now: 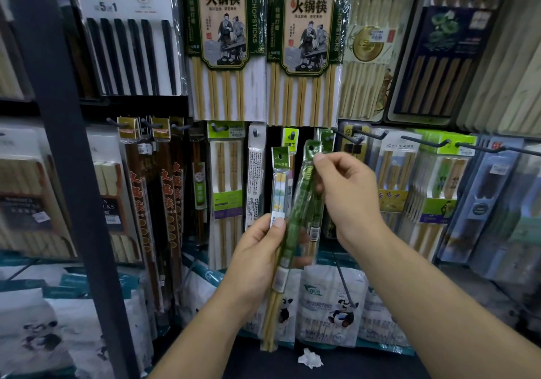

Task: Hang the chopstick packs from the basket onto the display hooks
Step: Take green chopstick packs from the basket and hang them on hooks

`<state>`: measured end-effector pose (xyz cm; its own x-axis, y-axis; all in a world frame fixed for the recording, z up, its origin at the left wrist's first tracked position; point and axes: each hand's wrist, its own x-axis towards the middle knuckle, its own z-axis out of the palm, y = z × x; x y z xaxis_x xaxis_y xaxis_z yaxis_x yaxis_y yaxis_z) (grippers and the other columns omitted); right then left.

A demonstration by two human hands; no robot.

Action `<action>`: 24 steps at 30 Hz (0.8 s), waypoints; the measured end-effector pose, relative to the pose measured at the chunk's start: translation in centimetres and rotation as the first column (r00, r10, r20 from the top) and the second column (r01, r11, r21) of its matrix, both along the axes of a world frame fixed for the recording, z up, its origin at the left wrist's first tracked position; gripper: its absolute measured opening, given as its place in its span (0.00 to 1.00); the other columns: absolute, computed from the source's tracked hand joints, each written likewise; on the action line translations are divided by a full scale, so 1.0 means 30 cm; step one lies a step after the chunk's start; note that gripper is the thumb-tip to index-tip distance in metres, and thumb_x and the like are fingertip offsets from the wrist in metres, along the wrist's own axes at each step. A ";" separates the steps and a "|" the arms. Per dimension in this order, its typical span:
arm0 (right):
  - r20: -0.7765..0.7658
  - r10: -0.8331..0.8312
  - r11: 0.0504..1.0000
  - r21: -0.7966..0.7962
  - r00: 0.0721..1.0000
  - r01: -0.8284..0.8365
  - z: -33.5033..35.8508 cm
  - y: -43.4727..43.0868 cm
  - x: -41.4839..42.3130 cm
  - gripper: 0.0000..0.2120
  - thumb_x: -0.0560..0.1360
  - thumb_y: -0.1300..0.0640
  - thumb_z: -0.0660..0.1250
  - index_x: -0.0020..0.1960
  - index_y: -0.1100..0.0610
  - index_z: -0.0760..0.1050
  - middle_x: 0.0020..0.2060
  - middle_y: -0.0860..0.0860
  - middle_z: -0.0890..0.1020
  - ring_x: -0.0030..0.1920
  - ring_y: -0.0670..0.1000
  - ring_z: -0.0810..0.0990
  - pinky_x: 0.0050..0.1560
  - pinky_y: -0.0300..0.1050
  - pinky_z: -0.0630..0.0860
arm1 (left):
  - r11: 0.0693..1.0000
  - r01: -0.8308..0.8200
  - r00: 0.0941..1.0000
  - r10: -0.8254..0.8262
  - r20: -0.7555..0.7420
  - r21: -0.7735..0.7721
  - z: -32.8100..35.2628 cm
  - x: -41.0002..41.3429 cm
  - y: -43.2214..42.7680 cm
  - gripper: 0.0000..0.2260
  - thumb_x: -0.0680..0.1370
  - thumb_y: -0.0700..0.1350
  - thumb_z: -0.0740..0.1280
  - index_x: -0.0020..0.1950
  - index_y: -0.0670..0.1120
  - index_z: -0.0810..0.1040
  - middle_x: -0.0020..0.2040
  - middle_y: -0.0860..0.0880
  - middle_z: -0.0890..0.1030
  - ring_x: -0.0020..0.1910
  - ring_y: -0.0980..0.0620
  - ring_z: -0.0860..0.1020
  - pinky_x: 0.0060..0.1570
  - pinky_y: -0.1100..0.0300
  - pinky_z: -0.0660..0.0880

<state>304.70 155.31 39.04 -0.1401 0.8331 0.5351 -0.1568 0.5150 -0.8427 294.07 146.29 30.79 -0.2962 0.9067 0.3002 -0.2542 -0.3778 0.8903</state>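
My left hand (257, 258) grips a bundle of narrow chopstick packs (278, 191) around their middle, held upright in front of the display. My right hand (348, 194) pinches the upper part of a green chopstick pack (304, 191), which leans out of the bundle to the right. Its hang hole sits at the top, just below a display hook (292, 136) with a green-tagged pack on it. The basket is out of view.
Rows of hooks carry hanging packs: dark red ones (164, 191) at the left, bamboo ones (227, 191) in the middle. Long bare hooks (424, 141) stick out at the right. A dark shelf post (67, 144) stands left. Panda-printed bags (330, 305) fill the bottom shelf.
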 end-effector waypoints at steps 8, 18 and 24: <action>-0.039 -0.132 0.991 -0.028 0.990 0.131 0.052 0.055 0.025 0.17 0.82 0.52 0.66 0.38 0.59 0.75 0.31 0.55 0.69 0.27 0.46 0.65 0.27 0.36 0.66 | 0.993 -0.109 0.988 0.102 -0.118 -0.049 -0.008 -0.021 0.002 0.16 0.85 0.46 0.60 0.45 0.52 0.86 0.39 0.52 0.79 0.39 0.53 0.76 0.39 0.59 0.77; -0.016 -0.167 0.986 -0.010 0.986 0.166 0.047 0.084 0.022 0.18 0.82 0.53 0.66 0.42 0.66 0.74 0.31 0.56 0.69 0.27 0.46 0.65 0.31 0.31 0.69 | 0.993 -0.097 0.984 0.086 -0.154 -0.062 -0.009 -0.015 0.005 0.14 0.85 0.48 0.61 0.48 0.54 0.86 0.37 0.53 0.77 0.35 0.57 0.75 0.33 0.62 0.73; 0.001 -0.178 0.984 -0.019 0.984 0.178 0.038 0.099 0.021 0.16 0.81 0.53 0.67 0.42 0.65 0.76 0.30 0.54 0.70 0.28 0.46 0.66 0.28 0.32 0.69 | 0.993 -0.095 0.983 0.083 -0.162 -0.069 -0.011 -0.011 0.000 0.15 0.86 0.47 0.61 0.48 0.54 0.86 0.36 0.53 0.76 0.34 0.56 0.74 0.33 0.62 0.72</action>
<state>305.34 158.29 40.17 0.0121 0.8546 0.5191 -0.0645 0.5187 -0.8525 293.73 146.29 30.45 -0.3312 0.9008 0.2809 -0.0762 -0.3223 0.9436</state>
